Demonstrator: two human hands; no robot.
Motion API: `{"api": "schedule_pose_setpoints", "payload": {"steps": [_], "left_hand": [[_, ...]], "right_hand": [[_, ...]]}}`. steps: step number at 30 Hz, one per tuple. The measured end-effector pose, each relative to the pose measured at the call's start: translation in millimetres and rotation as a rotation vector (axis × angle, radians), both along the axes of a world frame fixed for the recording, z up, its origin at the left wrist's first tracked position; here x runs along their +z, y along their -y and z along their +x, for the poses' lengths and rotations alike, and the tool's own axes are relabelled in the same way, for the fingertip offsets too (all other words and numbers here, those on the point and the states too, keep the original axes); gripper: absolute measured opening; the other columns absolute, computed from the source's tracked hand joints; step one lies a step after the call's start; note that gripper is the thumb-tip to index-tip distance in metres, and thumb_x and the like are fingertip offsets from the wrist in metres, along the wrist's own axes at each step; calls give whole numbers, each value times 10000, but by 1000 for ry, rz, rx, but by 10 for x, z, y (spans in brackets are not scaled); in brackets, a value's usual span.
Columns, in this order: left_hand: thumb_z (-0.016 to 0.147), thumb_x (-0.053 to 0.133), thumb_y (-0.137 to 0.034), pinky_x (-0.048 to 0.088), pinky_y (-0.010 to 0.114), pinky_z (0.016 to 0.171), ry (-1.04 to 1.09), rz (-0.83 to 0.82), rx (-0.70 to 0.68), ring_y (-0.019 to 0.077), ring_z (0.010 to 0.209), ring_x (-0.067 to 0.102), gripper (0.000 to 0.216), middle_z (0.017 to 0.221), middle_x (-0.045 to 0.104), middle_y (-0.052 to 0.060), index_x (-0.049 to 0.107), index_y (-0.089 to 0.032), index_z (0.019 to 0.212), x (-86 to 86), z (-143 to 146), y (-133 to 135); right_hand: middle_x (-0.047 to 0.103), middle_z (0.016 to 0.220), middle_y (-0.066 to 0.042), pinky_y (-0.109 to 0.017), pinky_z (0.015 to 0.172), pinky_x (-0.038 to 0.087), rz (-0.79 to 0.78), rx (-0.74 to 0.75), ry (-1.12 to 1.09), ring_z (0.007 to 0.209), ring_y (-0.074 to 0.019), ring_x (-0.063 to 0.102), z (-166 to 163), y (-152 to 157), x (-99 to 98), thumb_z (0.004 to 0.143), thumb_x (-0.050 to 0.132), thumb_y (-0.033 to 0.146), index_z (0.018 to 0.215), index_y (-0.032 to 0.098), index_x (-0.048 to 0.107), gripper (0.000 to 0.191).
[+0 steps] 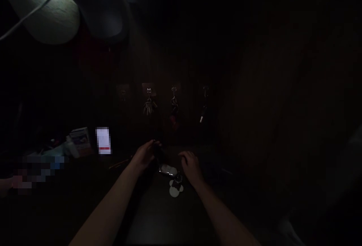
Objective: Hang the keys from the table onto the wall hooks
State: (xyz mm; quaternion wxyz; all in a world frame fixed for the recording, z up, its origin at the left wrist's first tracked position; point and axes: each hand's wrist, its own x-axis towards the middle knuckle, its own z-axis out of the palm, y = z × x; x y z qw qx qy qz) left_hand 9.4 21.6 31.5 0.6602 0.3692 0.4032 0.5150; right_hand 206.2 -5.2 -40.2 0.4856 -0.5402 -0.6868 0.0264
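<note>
Head view: left hand (144, 155) holding a dark object (158, 152), too dim to identify. Right hand (190, 167) curled, just beside a silver object (168, 170); whether it holds anything cannot be told. White mouse-eared shape (175, 188) on desk (158, 216). Card (103, 140), upper left of hands, blurred, unreadable.

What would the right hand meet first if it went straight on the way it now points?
Probably the keys hanging from the third hook from the left, since the right hand points forward and slightly left. Depth is unclear in this darkness, so the dark wall below them may come first.
</note>
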Motion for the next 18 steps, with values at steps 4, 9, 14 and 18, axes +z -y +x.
{"api": "schedule_pose_setpoints", "payload": {"steps": [4,9,14,18], "left_hand": [[850,505,-253,498,215,637,236,-158,-115,138,758,648,213,872,703,85,661,-117,902,-82,242,153],[827,552,-274,498,226,715,287,-148,-199,176,867,650,237,926,704,101,668,-107,949,-142,409,238],[728,664,-306,441,268,851,278,11,-153,216,996,603,248,972,702,88,695,-132,902,-236,439,249],[657,723,-312,386,285,918,236,111,-108,226,1048,568,267,980,701,80,704,-139,861,-266,451,276]], "right_hand": [[650,898,-45,-337,790,383,65,-13,-63,885,-195,563,6,27,61,830,392,145,885,212,602,227],[642,910,-43,-335,801,377,179,2,-55,886,-186,557,-38,164,202,862,405,205,915,217,586,189],[626,975,-40,-351,831,373,207,92,108,942,-194,538,-101,298,279,825,514,234,998,230,561,179],[577,1121,-76,-396,871,385,170,165,175,1033,-231,508,-128,319,267,752,629,345,1146,234,496,431]]}}
